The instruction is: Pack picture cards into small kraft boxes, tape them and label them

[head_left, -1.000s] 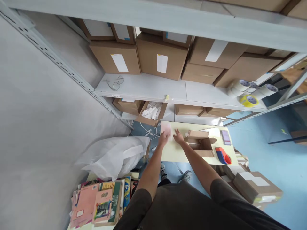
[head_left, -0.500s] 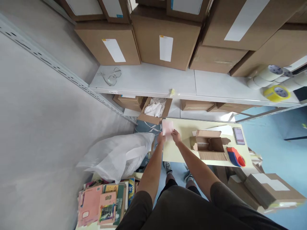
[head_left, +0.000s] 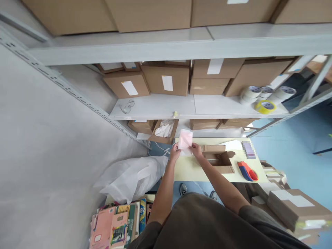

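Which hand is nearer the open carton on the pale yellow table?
Right. The right hand appears just left of the open carton, holding the pink packet; the left hand is farther left, on the packet's other side.

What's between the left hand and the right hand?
In the head view, a pink packet lies between the left hand and the right hand, held by both.

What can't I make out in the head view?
In the head view:
- Pink-and-white packet: underside, turned away.
- Open carton: left end, partly behind the right forearm.
- Box labels: print too small.
- Purple item: detail lost to pixelation.
- Uppermost boxes: cut by top edge.
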`<state>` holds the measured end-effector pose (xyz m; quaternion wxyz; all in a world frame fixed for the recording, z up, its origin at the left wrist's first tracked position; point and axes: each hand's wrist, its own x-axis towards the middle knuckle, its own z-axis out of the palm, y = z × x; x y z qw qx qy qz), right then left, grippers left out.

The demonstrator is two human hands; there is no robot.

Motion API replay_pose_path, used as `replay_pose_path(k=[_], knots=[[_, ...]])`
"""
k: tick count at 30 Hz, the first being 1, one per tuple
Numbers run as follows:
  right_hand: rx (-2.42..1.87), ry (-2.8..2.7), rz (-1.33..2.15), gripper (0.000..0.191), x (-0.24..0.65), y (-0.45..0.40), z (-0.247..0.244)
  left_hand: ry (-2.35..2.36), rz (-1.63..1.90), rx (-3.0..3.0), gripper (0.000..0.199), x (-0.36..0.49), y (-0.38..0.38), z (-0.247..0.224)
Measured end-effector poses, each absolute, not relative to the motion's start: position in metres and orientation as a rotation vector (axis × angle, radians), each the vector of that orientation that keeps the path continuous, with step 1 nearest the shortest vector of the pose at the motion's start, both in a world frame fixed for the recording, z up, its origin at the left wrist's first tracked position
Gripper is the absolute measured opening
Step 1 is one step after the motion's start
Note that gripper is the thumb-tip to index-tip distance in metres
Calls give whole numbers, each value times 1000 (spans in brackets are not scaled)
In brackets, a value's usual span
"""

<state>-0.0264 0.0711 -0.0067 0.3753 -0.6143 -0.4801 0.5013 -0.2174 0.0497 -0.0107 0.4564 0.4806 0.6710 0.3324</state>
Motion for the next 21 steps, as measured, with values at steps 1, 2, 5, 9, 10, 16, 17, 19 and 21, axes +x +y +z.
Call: replay_pose_path(k=[1,2,5,9,10,16,17,19,21], knots=[[-1550,-1225,1288,36,-12,69,0,1630,827,1170,62,-206,50,-3],[-1532,-1225,1291,36,4,67,6,1610,835,1157,59,-193,50,3],[-1519,-1246,1271,36,58,58,17,1557,875,1116,43,-146,48,18],[-1541,-1256,1225,33,135,44,23,1476,999,1036,29,-71,42,29],[-1544,-1265,1210,32,153,41,24,1448,1046,998,29,-52,40,30],[-1659,-1541,1088,35,236,46,41,1367,1183,712,40,48,14,27],[-1679,-1632,1051,36,244,50,44,1371,1186,656,41,61,8,24],[-1698,-1823,976,35,254,61,51,1359,1214,550,43,84,-4,18],[-1708,-1987,918,34,256,71,56,1339,1246,467,46,102,-15,12]])
